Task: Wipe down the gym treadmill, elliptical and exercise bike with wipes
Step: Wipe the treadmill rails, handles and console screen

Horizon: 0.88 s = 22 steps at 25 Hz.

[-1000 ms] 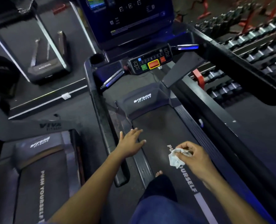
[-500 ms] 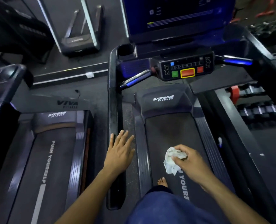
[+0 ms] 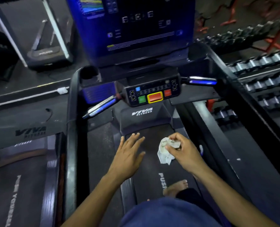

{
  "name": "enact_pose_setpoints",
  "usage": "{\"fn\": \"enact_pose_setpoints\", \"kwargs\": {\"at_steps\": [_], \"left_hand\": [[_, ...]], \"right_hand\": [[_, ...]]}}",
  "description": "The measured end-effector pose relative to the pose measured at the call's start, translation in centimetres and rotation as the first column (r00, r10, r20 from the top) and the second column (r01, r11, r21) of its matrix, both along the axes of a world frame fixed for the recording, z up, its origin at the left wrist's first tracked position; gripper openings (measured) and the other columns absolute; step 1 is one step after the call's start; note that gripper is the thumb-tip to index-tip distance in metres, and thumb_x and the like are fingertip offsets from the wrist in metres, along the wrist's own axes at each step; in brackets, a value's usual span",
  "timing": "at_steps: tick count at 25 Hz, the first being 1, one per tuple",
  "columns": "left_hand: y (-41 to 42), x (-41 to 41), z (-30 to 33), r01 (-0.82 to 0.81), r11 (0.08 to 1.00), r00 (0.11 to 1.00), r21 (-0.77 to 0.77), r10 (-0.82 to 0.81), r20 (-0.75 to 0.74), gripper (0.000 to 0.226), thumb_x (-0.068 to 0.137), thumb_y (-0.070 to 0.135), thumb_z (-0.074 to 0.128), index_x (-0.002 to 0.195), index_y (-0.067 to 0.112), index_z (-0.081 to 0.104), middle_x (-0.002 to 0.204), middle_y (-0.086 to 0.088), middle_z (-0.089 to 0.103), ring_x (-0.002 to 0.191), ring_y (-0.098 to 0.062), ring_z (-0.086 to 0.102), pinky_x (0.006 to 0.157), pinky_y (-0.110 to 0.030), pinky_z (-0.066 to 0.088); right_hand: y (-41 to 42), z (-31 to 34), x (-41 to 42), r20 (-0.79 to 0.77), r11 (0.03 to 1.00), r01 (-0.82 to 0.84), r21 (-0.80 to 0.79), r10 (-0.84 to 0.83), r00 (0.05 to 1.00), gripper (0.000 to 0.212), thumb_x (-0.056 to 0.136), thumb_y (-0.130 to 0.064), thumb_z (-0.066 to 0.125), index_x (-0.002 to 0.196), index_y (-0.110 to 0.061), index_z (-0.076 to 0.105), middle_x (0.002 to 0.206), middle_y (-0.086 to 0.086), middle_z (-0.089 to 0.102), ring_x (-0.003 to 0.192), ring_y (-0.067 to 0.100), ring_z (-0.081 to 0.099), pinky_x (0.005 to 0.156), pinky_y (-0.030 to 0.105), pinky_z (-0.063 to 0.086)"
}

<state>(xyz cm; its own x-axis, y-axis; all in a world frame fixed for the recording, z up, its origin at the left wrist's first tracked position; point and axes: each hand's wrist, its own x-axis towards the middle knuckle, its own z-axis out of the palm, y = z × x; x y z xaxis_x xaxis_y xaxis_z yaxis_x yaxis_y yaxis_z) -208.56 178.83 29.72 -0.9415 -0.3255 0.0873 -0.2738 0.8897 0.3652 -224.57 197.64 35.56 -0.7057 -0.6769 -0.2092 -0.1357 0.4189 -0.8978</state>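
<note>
I stand on a black treadmill (image 3: 145,122) whose dark belt (image 3: 150,177) runs under me. My right hand (image 3: 183,153) pinches a crumpled white wipe (image 3: 164,153) above the belt, just right of centre. My left hand (image 3: 127,154) hovers flat with fingers spread over the belt's left part, holding nothing. Ahead sit the control panel (image 3: 152,92) with green, red and blue buttons and the big console screen (image 3: 132,25). The left handrail (image 3: 73,128) runs down beside my left arm.
A second treadmill (image 3: 21,177) lies to the left. Dumbbell racks (image 3: 267,79) fill the right side behind the right handrail (image 3: 250,99). Silver grip bars (image 3: 101,107) stick out under the console. My bare foot (image 3: 177,189) rests on the belt.
My left hand has shifted right, from over the left handrail to over the belt. The right hand with the wipe has risen slightly forward. My view has tilted up toward the console.
</note>
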Motion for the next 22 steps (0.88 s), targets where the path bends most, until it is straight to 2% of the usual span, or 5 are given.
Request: {"fn": "enact_pose_setpoints", "kwargs": {"at_steps": [5,10,14,17,22], "left_hand": [[0.7,-15.3,1.4,0.253,0.967,0.967,0.031,-0.254,0.014,0.061,0.099,0.048,0.038,0.152,0.02,0.044,0.16,0.0,0.04,0.15,-0.02,0.032,0.125,-0.053,0.014],[1.8,-29.2,2.9,0.474,0.881,0.88,-0.001,-0.473,0.025,0.062,0.101,0.05,0.034,0.154,0.02,0.041,0.16,-0.001,0.039,0.15,-0.02,0.033,0.126,-0.048,0.009],[3.5,-38.4,3.6,0.585,0.811,0.811,0.002,-0.585,0.016,0.064,0.102,0.051,0.029,0.155,0.017,0.039,0.161,-0.002,0.037,0.151,-0.019,0.029,0.126,-0.044,0.002],[3.9,-44.4,3.2,0.633,0.774,0.774,-0.009,-0.634,-0.006,0.062,0.104,0.049,0.027,0.156,0.017,0.037,0.162,-0.001,0.035,0.152,-0.019,0.026,0.126,-0.05,0.009],[3.9,-54.3,2.4,0.696,0.717,0.716,-0.037,-0.689,0.109,0.078,0.098,0.062,0.007,0.161,0.018,0.022,0.169,0.001,0.017,0.157,-0.016,0.008,0.123,-0.041,-0.005]], "right_hand": [[4.0,0.5,-10.3,0.024,0.967,0.248,-0.059,-0.247,0.969,0.016,0.088,-0.01,0.069,0.083,-0.025,0.069,0.079,-0.008,0.072,0.073,0.008,0.066,0.065,0.023,0.05],[7.8,0.6,-18.5,0.134,0.878,0.462,-0.126,-0.447,0.885,0.02,0.09,-0.008,0.068,0.092,-0.025,0.077,0.089,-0.007,0.077,0.087,0.017,0.073,0.08,0.041,0.058],[10.0,0.8,-22.6,0.227,0.775,0.615,-0.146,-0.579,0.783,0.01,0.094,-0.02,0.068,0.096,-0.021,0.078,0.089,-0.002,0.078,0.08,0.013,0.074,0.084,0.046,0.061],[10.8,1.0,-25.1,0.061,0.742,0.647,-0.177,-0.648,0.759,0.013,0.092,-0.011,0.07,0.093,-0.022,0.078,0.095,-0.01,0.076,0.088,0.009,0.072,0.085,0.035,0.058],[8.6,1.8,-31.6,-0.421,0.767,0.637,-0.08,-0.605,0.676,0.017,0.091,-0.01,0.066,0.105,-0.014,0.074,0.113,-0.008,0.06,0.098,0.008,0.061,0.088,0.024,0.048]]}}
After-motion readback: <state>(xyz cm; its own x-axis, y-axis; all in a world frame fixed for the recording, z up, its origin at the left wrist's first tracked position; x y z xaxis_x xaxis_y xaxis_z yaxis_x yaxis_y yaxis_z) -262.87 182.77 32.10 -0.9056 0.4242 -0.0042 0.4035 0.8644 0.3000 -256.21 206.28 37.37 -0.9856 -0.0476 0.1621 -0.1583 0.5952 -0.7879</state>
